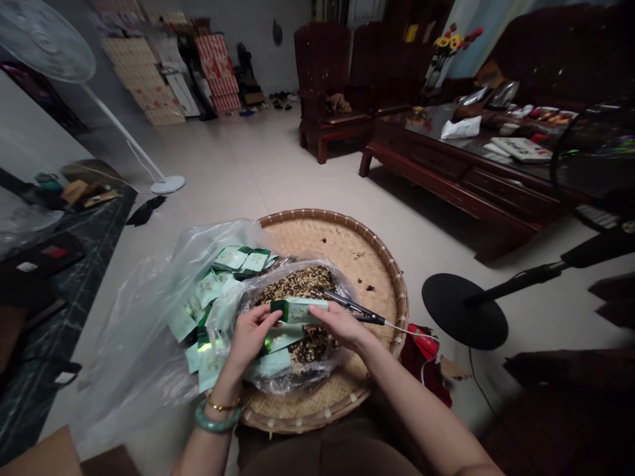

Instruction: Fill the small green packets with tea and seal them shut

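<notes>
A small light-green packet (303, 312) with a dark-green end is stretched between my two hands, above a clear plastic bag of dark and pale dried loose material (302, 281). My left hand (254, 336) pinches its dark end. At the other end, my right hand (341, 324) grips it with thumb and fingers. A slim black tool like a hair straightener (353, 305), its two arms parted and a white cord at its end, lies against my right hand; whether the fingers also hold it, I cannot tell. Several similar packets (208, 287) are heaped at the left.
Beneath the bag is a round woven bamboo tray (380, 264), with a large clear plastic sheet or bag (149, 330) on its left. A black round stand base (464, 311) is at right, a white fan base (167, 184) further back left. A dark wooden table (446, 172) stands beyond.
</notes>
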Tool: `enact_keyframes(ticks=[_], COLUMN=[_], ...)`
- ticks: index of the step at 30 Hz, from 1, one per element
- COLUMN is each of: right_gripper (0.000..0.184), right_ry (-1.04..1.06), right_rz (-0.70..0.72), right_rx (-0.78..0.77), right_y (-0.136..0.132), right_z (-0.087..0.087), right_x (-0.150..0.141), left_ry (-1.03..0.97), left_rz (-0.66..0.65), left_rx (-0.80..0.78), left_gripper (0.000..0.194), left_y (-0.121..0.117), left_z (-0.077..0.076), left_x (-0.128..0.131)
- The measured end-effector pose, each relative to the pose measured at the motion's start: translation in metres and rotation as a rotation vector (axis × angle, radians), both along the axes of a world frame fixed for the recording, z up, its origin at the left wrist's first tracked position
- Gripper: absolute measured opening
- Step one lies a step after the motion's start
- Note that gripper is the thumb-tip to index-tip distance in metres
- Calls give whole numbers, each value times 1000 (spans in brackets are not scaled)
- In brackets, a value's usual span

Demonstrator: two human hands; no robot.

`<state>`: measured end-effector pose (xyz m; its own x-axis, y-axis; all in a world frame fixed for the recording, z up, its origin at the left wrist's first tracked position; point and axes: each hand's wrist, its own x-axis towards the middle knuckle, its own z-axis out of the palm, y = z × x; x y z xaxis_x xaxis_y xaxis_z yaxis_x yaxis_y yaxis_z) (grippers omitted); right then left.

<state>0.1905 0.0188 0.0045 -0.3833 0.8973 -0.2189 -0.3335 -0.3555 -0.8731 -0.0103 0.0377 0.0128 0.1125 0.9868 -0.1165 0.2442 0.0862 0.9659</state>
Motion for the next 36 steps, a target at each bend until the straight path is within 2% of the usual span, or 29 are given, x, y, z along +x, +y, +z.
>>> enact_keyframes(ticks=[4, 6, 8, 10, 12, 15, 18, 21, 24, 25, 28, 32, 36], right_gripper=[57, 56, 54, 54, 55, 56, 54, 48, 44, 44, 46, 43, 37], right_ry=[62, 54, 29, -17, -67, -132, -217, -269, -226, -207, -172, -133, -230], right_rz=[18, -55, -130, -157, -145, -138, -171, -151, -69, -45, -8, -13, 43], right_rx=[-40, -29, -11, 5, 11, 24, 55, 97, 158, 167, 149, 125, 213], right_y=[9, 13, 17, 19, 19, 17, 14, 12, 8, 7, 4, 4, 4], right_z=[1, 1, 2, 2, 1, -2, -4, -2, 1, 2, 3, 5, 16], right_x=[9, 16, 24, 29, 32, 33, 30, 19, 1, -5, -17, -17, -10], left_ry=[68, 212, 423, 619, 738, 803, 845, 875, 888, 890, 889, 821, 714], left_rz=[-9, -99, -260, -417, -532, -599, -589, -475, -433, -446, -400, -311, -269], left_rx=[40, 183, 358, 497, 582, 647, 663, 699, 772, 789, 808, 814, 824], left_gripper=[46, 51, 54, 47, 29, 22, 27, 26, 60, 63, 56, 48, 50], left_y=[3, 2, -2, -7, -11, -12, -11, -13, -16, -17, -16, -11, -8], left_z=[-10, -14, -17, -19, -20, -20, -15, -3, 6, 7, 2, -10, -16], left_x=[-6, -7, -6, -5, -7, -18, -29, -25, -5, 2, 16, 16, 15])
